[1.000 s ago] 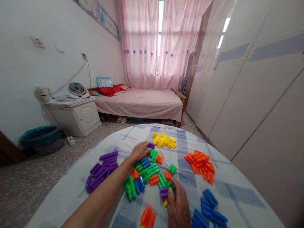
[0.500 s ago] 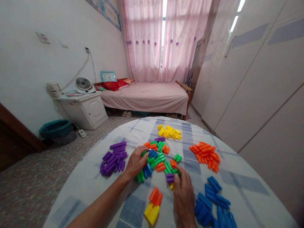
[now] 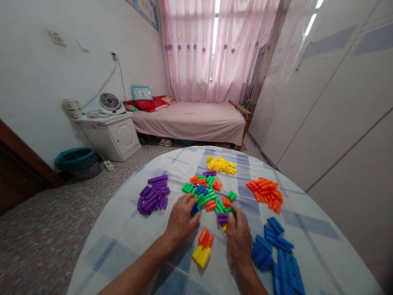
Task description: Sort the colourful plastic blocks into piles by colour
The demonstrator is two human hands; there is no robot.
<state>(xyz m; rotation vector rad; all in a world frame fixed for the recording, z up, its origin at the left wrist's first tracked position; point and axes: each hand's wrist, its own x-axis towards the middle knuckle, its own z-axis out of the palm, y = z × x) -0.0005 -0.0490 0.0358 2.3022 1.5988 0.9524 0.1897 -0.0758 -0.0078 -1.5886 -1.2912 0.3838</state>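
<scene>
Tube-shaped plastic blocks in several colours lie on the round cloth-covered table. My left hand (image 3: pixel 183 218) curls its fingers and thumb around a blue block (image 3: pixel 195 209) at the near left of the mixed cluster. Across from it, my right hand (image 3: pixel 240 233) has its thumb against a purple block (image 3: pixel 222 218). A green block (image 3: pixel 232 211) shows between that thumb and the fingertips, partly hidden. Under the purple one, a yellow block (image 3: pixel 225 228) peeks out. Between my forearms lies a joined orange and yellow piece (image 3: pixel 203 248).
Sorted piles surround the cluster: purple blocks (image 3: pixel 153 196) at left, yellow blocks (image 3: pixel 222 165) at the back, orange blocks (image 3: pixel 265 193) at right, blue blocks (image 3: pixel 284 262) at near right. Beyond the table stand a bed (image 3: pixel 190 119) and a wardrobe (image 3: pixel 325 106).
My left hand has drawn back towards me from the cluster's upper left, onto the blue block, uncovering green blocks there. My right hand stays by the purple block. The view has shifted slightly.
</scene>
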